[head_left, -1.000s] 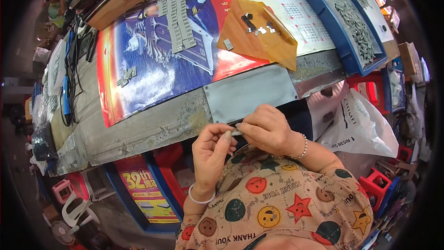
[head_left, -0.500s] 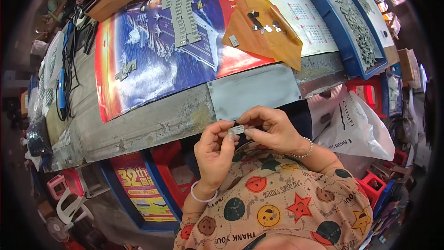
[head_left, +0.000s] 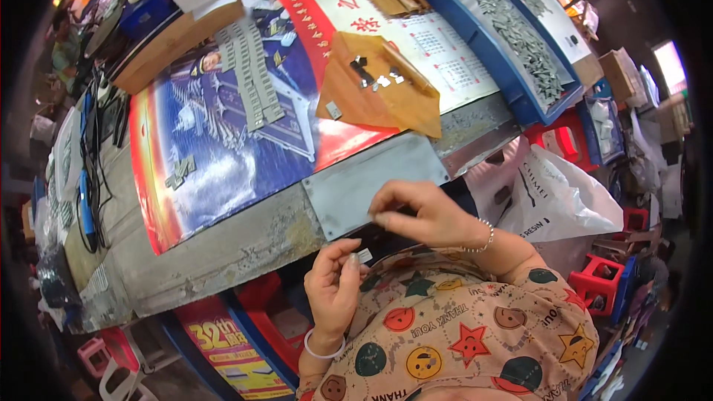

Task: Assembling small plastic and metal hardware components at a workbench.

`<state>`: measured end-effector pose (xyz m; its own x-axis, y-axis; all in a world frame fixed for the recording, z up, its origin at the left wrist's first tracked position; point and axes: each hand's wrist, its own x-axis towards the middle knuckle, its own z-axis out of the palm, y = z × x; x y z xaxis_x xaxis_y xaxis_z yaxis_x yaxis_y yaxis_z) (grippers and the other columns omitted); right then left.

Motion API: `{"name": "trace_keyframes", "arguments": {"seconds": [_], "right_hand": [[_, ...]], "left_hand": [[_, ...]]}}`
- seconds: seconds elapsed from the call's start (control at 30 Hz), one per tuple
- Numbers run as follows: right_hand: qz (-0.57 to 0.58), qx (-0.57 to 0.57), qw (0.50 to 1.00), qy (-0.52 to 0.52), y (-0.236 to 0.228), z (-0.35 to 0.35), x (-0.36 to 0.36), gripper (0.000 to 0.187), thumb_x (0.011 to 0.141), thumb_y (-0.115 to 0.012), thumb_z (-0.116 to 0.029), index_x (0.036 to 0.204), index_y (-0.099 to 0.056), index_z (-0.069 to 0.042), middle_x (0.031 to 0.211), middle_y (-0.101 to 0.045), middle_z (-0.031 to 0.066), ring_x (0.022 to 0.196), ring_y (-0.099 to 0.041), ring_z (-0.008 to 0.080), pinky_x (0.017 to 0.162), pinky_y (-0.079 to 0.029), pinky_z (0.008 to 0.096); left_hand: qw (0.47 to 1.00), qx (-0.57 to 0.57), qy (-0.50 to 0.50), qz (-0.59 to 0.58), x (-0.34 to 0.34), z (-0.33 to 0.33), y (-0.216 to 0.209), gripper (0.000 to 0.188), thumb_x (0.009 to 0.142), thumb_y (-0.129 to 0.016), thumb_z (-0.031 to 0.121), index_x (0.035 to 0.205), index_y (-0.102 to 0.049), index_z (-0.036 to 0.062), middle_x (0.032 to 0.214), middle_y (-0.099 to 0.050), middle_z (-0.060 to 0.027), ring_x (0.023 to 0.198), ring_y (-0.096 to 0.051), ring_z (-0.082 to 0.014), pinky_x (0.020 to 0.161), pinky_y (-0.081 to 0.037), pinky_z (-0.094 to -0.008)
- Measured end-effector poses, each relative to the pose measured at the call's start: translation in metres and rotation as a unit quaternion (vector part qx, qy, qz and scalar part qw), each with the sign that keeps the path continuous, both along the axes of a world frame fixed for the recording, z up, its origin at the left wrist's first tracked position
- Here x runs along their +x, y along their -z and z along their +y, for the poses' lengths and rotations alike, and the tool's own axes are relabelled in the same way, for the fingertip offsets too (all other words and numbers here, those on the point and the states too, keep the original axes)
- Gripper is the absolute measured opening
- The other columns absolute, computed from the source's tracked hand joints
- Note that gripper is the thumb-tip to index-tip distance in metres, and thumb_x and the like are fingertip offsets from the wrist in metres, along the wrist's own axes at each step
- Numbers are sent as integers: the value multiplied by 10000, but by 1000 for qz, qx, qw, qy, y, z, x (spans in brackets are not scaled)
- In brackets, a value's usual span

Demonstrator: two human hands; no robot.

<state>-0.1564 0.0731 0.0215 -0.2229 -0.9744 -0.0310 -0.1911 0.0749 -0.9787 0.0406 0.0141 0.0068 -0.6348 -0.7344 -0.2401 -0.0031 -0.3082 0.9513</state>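
Note:
My left hand [head_left: 334, 282] is low over my lap and pinches a small pale grey piece [head_left: 364, 255] between thumb and fingertips. My right hand [head_left: 423, 212] hovers just above it at the near edge of the workbench, over the corner of a grey metal sheet [head_left: 356, 186]. Its fingertips are pinched together, and I cannot make out anything between them. The two hands are apart. Farther back on the bench, a brown paper sheet [head_left: 386, 100] carries a few small dark and silver pieces [head_left: 375, 78].
A red and blue poster [head_left: 215, 148] covers the bench, with rows of grey parts [head_left: 249, 78] on it. A blue tray [head_left: 475, 37] of several grey pieces is at the back right. A white plastic bag [head_left: 557, 193] and red stools [head_left: 598, 289] stand to my right.
Both hands held the small piece together near the bench edge. Now they have parted: the left hand has dropped toward my lap with the piece, and the right hand stays up by the metal sheet.

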Motion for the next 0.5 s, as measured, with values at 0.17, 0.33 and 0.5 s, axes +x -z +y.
{"name": "trace_keyframes", "arguments": {"seconds": [0.17,0.33,0.5], "right_hand": [[206,-52,968,132,-6,-22,-51,120,838,-613,-60,923,-620,24,817,-629,87,745,-603,146,690,-483,274],[273,-3,942,195,6,-46,-101,129,837,-607,-62,930,-618,26,824,-616,93,736,-591,151,679,-478,273],[349,-23,923,160,23,-69,-123,136,821,-597,-96,909,-620,6,841,-633,148,753,-627,257,687,-494,342]], "left_hand": [[1000,-7,-11,11,6,2,0,170,924,-526,15,1073,-593,-34,818,-610,-21,692,-578,-49,629,-464,-177],[1000,5,-10,17,12,2,6,173,909,-536,0,1060,-610,-43,808,-630,-34,698,-590,-53,642,-479,-187],[1000,10,6,1,9,2,7,150,907,-557,10,1036,-619,-34,789,-626,-25,684,-587,-54,625,-475,-183]]}}
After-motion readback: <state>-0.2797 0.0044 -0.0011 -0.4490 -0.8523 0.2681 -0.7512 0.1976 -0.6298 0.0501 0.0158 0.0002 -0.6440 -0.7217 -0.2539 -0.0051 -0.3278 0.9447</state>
